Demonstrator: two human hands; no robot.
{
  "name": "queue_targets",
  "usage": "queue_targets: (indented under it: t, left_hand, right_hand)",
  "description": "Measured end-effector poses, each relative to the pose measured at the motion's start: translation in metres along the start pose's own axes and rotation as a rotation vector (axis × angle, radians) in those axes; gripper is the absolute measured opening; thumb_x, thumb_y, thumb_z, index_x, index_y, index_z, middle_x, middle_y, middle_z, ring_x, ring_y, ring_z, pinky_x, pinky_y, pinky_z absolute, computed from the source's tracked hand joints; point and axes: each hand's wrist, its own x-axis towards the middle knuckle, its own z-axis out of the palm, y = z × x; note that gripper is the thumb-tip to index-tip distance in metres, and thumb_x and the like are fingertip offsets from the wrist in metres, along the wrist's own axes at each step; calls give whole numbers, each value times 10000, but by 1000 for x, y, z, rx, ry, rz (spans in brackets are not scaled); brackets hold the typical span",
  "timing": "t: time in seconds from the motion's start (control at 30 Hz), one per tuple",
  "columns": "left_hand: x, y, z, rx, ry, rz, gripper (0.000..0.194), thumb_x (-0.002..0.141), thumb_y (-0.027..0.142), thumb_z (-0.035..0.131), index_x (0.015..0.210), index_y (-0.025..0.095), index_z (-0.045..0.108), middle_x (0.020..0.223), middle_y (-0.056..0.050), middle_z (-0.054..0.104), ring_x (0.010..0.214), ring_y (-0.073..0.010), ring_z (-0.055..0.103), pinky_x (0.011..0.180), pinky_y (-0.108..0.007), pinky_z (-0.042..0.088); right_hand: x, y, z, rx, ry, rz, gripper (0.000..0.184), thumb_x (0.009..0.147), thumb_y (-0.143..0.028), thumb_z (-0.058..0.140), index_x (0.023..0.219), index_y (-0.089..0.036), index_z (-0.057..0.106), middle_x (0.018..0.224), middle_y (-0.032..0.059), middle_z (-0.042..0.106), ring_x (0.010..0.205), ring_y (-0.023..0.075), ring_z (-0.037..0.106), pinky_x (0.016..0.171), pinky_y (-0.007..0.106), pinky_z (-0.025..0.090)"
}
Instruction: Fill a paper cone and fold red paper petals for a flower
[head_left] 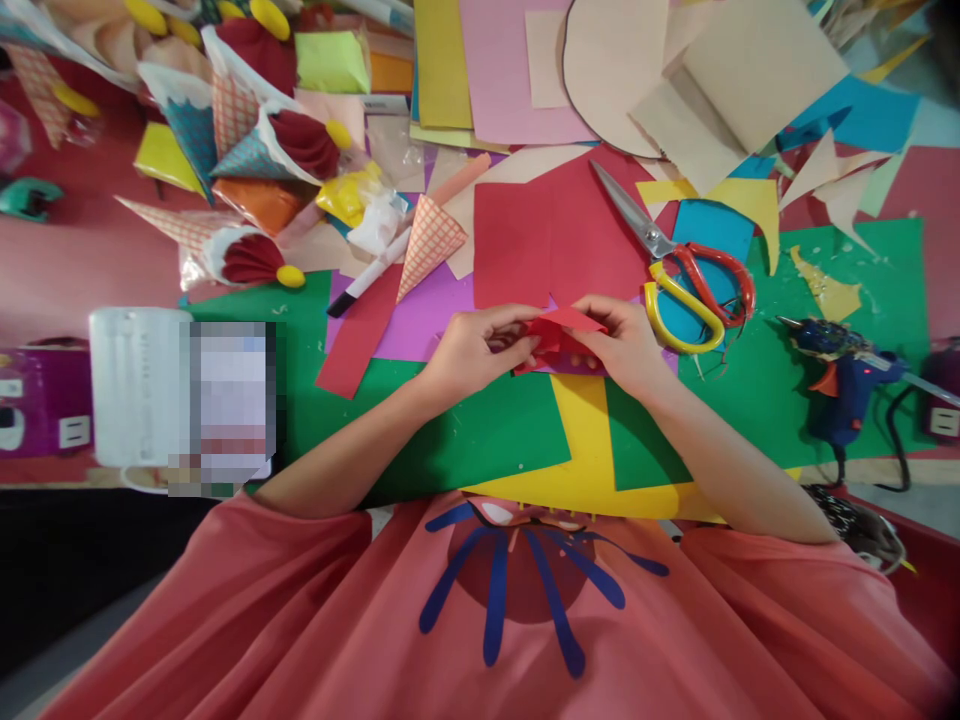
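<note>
Both my hands meet over the middle of the table on a small folded piece of red paper (561, 330). My left hand (472, 352) pinches its left side with curled fingers. My right hand (624, 345) grips its right side, fingers closed over the folds. The paper is held just above green (465, 435), purple and yellow sheets (589, 450). Part of the paper is hidden under my fingers.
Scissors with red and yellow handles (694, 285) lie right of my hands. A blue glue gun (844, 375) rests at the far right. A marker (367, 280) and a checked paper cone (429, 240) lie up left, finished paper cones (247, 140) beyond. A white mug (135, 385) stands left.
</note>
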Motion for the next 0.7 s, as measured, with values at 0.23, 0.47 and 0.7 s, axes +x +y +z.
queue_targets:
  t: [0.23,0.47,0.7]
  left_hand:
    - [0,1,-1,11,37,21,321,746,353,708,969,123,698,769,-34,741,581,-107,690,561,-187,571]
    - [0,0,-3,6,58,9,359,750,395,710,982,121,695,786,-46,745,584,-111,692,581,-196,578]
    - [-1,0,-1,29,17,33,360,793,407,666,1000,115,695,716,-30,719,568,-117,688,558,-204,578]
  right_hand:
    - [-1,0,1,4,-36,22,138,758,-293,643,696,-181,592,641,-38,537,589,90,460,556,230,381]
    - [-2,-1,2,5,-36,48,179,761,-342,644,707,-177,601,652,-21,569,597,101,480,533,230,392]
    - [-3,-2,1,-48,-42,6,165,762,-325,645,730,-164,623,644,-29,558,584,89,462,538,226,382]
